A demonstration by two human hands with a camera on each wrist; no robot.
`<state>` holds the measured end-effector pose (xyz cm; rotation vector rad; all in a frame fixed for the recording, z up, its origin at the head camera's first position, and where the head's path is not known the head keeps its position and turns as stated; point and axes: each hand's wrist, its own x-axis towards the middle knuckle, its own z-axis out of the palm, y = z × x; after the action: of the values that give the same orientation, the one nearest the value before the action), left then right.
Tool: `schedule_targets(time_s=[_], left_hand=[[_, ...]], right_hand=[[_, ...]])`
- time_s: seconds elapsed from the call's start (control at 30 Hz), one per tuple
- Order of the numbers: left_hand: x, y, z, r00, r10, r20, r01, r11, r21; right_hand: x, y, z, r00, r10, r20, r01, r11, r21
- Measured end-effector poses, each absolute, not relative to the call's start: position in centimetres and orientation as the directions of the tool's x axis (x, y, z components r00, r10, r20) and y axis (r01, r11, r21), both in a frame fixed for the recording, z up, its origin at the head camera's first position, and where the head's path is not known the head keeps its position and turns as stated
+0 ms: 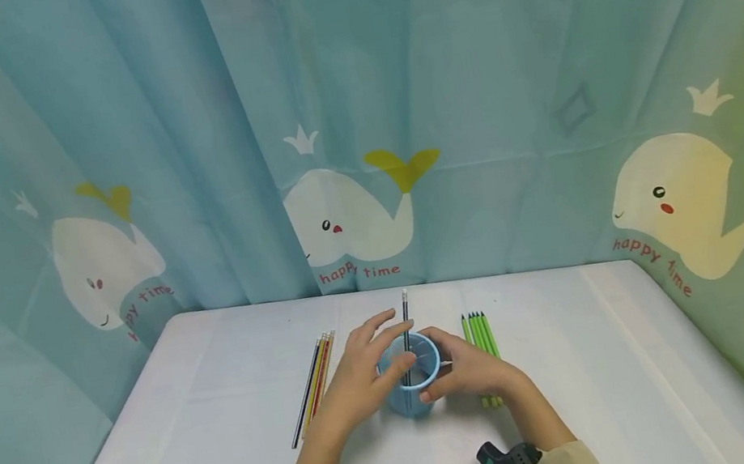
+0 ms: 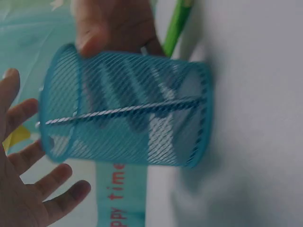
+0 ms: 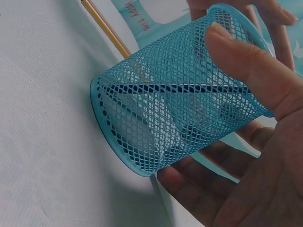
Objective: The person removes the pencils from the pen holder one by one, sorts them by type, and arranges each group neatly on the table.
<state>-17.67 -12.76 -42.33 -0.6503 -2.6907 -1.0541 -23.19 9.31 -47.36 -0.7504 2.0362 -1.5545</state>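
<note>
A light blue mesh pencil cup [image 1: 411, 403] is in front of me, its base close to the white table. My right hand [image 1: 472, 367] grips it from the right, with the thumb [image 3: 246, 61] on the near side and the fingers round the far side. Inside the cup leans a dark pencil [image 1: 405, 310], its white eraser end sticking up past the rim. Over the cup's left side is my left hand [image 1: 358, 372], its fingers spread around the pencil's upper part. In the left wrist view, those fingers [image 2: 35, 184] are extended beside the rim and hold nothing.
Left of the cup lies a row of several dark, yellow and red pencils [image 1: 316, 385]. Several green pencils [image 1: 486, 332] lie to the right, partly behind my right hand. A blue whale-print curtain [image 1: 522, 199] hangs behind the white table [image 1: 617, 371].
</note>
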Motion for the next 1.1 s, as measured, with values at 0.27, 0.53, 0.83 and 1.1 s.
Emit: schedule_targets(time_s=[0.27,0.53,0.83,1.1], left_hand=[[-17.7,-12.0,-43.1,-0.896,0.38,0.23,0.44,0.693,0.571],[-17.7,-12.2,-43.2,-0.9,0.382,0.209,0.43,0.706,0.563],[-17.7,-12.5,-42.4,-0.898,0.35,0.266,0.44,0.692,0.572],[-17.6,-12.9,-41.9,-0.877,0.308,0.37,0.48,0.618,0.623]], right_hand=[[-23.1,9.4,-47.1,-0.726,-0.687,-0.037,-0.132,0.193,-0.972],[-23.2,9.4,-47.2,-0.723,-0.69,-0.039,-0.126,0.187,-0.974],[-23.2,9.5,-47.2,-0.739,-0.673,-0.032,-0.141,0.201,-0.97],[-23.1,9.3,-47.1,-0.743,-0.668,-0.041,-0.136,0.21,-0.968]])
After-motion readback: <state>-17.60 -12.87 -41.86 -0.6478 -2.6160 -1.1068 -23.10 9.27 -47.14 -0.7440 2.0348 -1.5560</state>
